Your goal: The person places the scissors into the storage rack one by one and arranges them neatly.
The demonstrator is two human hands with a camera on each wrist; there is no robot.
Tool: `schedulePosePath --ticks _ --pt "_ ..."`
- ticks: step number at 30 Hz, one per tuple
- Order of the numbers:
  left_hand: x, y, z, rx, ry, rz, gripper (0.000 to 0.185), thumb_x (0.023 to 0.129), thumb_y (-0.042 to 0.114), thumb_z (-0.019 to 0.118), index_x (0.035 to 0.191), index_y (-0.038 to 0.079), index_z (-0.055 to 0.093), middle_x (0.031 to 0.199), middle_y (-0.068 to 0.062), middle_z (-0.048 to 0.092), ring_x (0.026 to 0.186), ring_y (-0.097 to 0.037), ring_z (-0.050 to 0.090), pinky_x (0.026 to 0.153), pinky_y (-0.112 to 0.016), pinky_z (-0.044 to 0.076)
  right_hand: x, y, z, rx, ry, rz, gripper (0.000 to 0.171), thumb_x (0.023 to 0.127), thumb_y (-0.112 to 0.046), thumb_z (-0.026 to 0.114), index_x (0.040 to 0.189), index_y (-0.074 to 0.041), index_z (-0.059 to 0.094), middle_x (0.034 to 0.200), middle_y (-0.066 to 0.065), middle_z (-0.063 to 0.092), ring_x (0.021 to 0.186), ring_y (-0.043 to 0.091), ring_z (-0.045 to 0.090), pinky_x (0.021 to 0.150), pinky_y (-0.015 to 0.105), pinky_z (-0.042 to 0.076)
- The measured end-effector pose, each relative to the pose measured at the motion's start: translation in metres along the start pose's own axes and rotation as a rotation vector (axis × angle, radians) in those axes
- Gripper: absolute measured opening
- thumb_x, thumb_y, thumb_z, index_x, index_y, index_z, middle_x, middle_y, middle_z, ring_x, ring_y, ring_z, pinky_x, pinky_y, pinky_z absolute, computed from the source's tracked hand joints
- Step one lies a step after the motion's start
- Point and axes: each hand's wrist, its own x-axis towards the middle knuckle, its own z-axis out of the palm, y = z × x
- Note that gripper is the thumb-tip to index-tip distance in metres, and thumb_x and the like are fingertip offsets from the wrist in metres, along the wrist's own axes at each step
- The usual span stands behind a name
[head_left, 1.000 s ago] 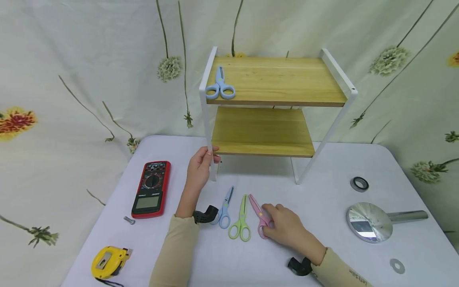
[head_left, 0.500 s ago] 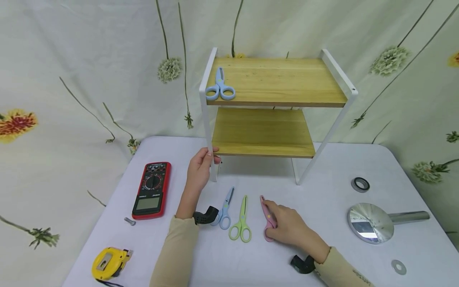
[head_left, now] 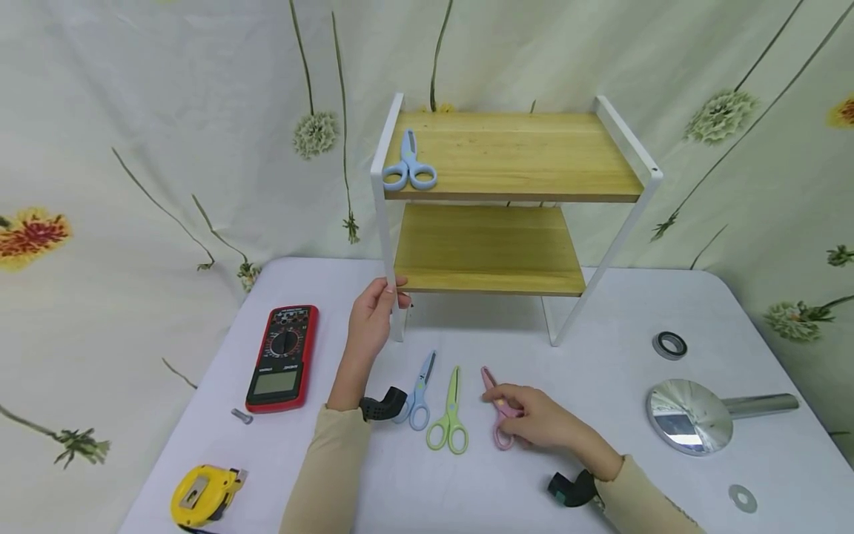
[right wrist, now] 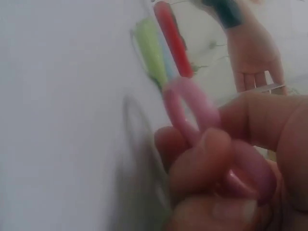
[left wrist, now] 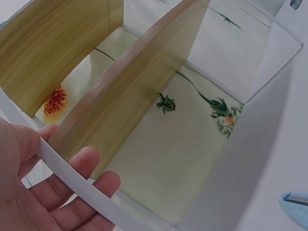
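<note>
My right hand (head_left: 534,423) pinches the pink scissors (head_left: 497,411) by their handles on the white table (head_left: 600,371); in the right wrist view my fingers (right wrist: 211,163) curl round a pink handle loop (right wrist: 187,108). Left of them lie green scissors (head_left: 449,415) and blue scissors (head_left: 420,393). My left hand (head_left: 373,315) grips the front left white post (head_left: 385,237) of a two-tier wooden shelf (head_left: 514,215); the left wrist view shows the fingers (left wrist: 91,192) wrapped round that white bar (left wrist: 72,175). Another pair of blue scissors (head_left: 408,163) rests on the top shelf.
A red multimeter (head_left: 282,357), a small bolt (head_left: 242,417) and a yellow tape measure (head_left: 200,495) lie at the left. At the right are a round metal disc with a handle (head_left: 694,415), a dark ring (head_left: 670,345) and a washer (head_left: 742,498). A floral curtain hangs behind.
My right hand has closed on the pink scissors and turned them, the blades swinging from leaning left to more upright and the handles shifting slightly right. The left hand stays on the post.
</note>
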Motion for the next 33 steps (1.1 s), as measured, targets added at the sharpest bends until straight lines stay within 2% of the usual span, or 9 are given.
schedulePosePath --ticks 4,9,13,16,21,23,26,29,33 --pt "0.0 0.001 0.001 -0.012 0.001 -0.003 0.027 0.108 0.012 0.045 0.119 -0.001 0.066 0.094 -0.024 0.071 0.089 -0.011 0.062 0.087 -0.033 0.042 -0.002 -0.01 -0.009 0.122 -0.021 -0.005 0.034 0.088 -0.001 0.06 0.121 0.006 0.065 0.06 -0.004 0.052 0.047 0.003 0.047 0.045 0.017 0.037" --pt "0.001 0.001 0.004 -0.021 -0.006 -0.002 0.028 0.109 0.013 0.044 0.119 -0.001 0.066 0.092 -0.021 0.071 0.088 -0.008 0.064 0.092 -0.035 0.043 -0.011 -0.039 -0.036 0.132 0.033 -0.181 0.026 0.088 0.005 0.057 0.111 0.009 0.067 0.069 0.004 0.06 0.054 0.002 0.051 0.047 0.02 0.041" --pt "-0.001 0.0 0.004 -0.009 -0.001 -0.017 0.028 0.109 0.015 0.044 0.12 0.002 0.067 0.094 -0.022 0.071 0.089 -0.01 0.065 0.092 -0.035 0.043 -0.024 -0.078 -0.07 0.084 0.089 -0.372 0.024 0.089 0.01 0.057 0.109 0.004 0.069 0.074 0.009 0.061 0.058 0.006 0.05 0.048 0.023 0.042" --pt "-0.001 0.0 0.002 0.011 0.005 -0.025 0.029 0.109 0.017 0.044 0.121 0.003 0.067 0.096 -0.023 0.071 0.092 -0.014 0.065 0.09 -0.034 0.042 -0.034 -0.114 -0.099 0.065 0.145 -0.485 0.024 0.089 0.013 0.058 0.109 0.004 0.069 0.076 0.002 0.062 0.057 0.01 0.048 0.045 0.025 0.039" --pt "-0.001 -0.002 0.0 0.028 0.017 -0.034 0.03 0.11 0.019 0.043 0.121 0.004 0.067 0.096 -0.02 0.071 0.093 -0.015 0.066 0.086 -0.034 0.042 -0.028 -0.174 -0.142 0.054 0.292 -0.577 0.021 0.088 0.014 0.06 0.101 0.002 0.07 0.078 -0.002 0.065 0.058 0.011 0.048 0.049 0.024 0.042" --pt "-0.001 -0.003 -0.001 0.025 0.019 -0.037 0.03 0.11 0.019 0.044 0.121 0.004 0.066 0.095 -0.017 0.071 0.092 -0.011 0.065 0.088 -0.034 0.042 -0.017 -0.194 -0.155 0.024 0.362 -0.557 0.017 0.089 0.011 0.061 0.098 -0.001 0.069 0.076 0.0 0.064 0.058 0.012 0.049 0.05 0.022 0.043" --pt "-0.001 -0.002 0.0 -0.002 0.015 -0.03 0.029 0.109 0.018 0.044 0.121 0.002 0.066 0.094 -0.019 0.071 0.089 -0.007 0.064 0.092 -0.04 0.044 0.004 -0.218 -0.171 -0.032 0.44 -0.46 0.01 0.091 0.001 0.063 0.098 -0.001 0.069 0.076 0.002 0.065 0.059 0.014 0.05 0.052 0.022 0.043" --pt "-0.001 -0.002 0.001 -0.024 0.007 -0.015 0.029 0.109 0.015 0.044 0.121 0.0 0.066 0.093 -0.022 0.07 0.087 -0.005 0.064 0.095 -0.044 0.045 0.027 -0.235 -0.182 -0.1 0.47 -0.318 0.011 0.093 -0.008 0.063 0.101 -0.004 0.069 0.08 0.0 0.068 0.063 0.013 0.054 0.055 0.021 0.046" --pt "-0.001 -0.002 0.002 -0.031 0.004 -0.013 0.029 0.109 0.015 0.044 0.12 0.0 0.066 0.093 -0.021 0.07 0.087 -0.006 0.063 0.094 -0.044 0.045 0.06 -0.247 -0.191 -0.196 0.505 -0.214 0.015 0.092 -0.014 0.062 0.102 -0.007 0.07 0.081 -0.002 0.068 0.065 0.011 0.057 0.057 0.021 0.044"
